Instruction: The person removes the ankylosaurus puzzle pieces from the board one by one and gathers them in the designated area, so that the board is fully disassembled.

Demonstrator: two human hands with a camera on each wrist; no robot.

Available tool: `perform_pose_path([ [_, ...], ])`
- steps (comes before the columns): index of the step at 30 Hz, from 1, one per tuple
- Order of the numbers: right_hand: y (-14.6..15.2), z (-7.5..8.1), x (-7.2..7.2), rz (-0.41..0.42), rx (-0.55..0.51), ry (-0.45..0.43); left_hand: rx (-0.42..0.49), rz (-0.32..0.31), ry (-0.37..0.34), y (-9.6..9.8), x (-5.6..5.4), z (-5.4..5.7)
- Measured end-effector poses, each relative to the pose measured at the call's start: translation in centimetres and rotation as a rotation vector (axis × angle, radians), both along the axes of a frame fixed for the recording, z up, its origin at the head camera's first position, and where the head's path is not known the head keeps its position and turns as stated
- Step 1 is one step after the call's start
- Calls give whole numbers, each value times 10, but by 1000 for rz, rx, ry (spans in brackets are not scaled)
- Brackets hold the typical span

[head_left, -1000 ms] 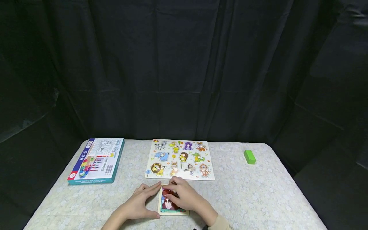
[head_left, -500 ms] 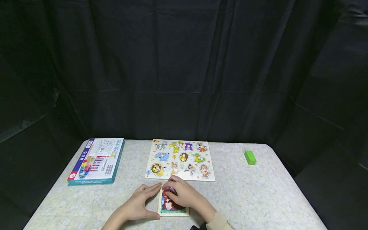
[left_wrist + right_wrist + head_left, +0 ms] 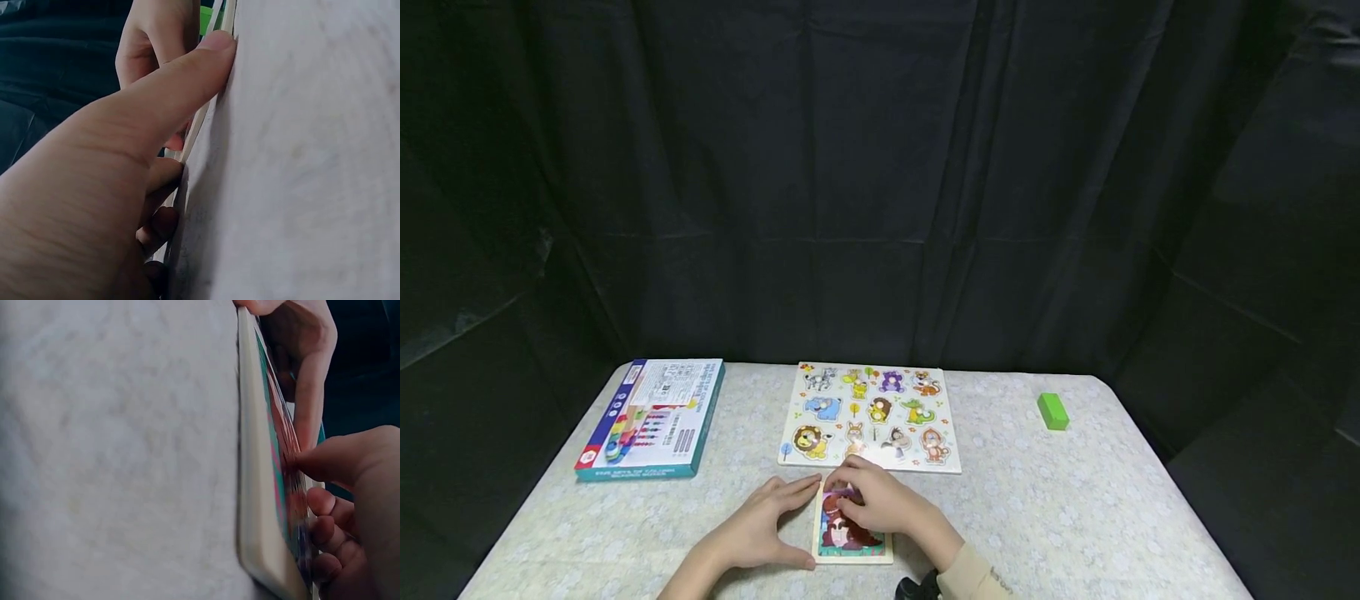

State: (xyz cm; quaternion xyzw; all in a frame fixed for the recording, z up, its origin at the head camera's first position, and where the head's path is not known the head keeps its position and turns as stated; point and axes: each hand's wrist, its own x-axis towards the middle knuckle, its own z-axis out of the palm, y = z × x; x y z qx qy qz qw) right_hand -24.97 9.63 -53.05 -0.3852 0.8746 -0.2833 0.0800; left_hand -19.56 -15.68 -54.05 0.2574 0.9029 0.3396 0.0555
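Here, hands [image 3: 763,527] [image 3: 880,502] touch the framed picture [image 3: 847,537], left outspread, right perhaps pinching.

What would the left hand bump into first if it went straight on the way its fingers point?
Probably the small framed picture: the left hand seems to be touching its left side. If the fingers slid over it, the right hand looks next, though depth is unclear.

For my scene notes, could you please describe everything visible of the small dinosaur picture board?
The small dinosaur picture board lies flat on the patterned tablecloth. A pale, wood-like frame borders a red-brown dinosaur with a lighter belly, over purple, blue and green. The left hand touches its left edge; the right hand covers the upper right, thumb on the picture.
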Motion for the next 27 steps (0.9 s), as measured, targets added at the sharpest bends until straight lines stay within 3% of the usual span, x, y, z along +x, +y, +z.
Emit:
perform_pose_path([
  [8,-2,-4,1,12,-1,-7,-5,-3,-35,-1,-1,-1],
  [27,-10,0,2,-59,21,-73,2,16,-30,1,-3,-3],
])
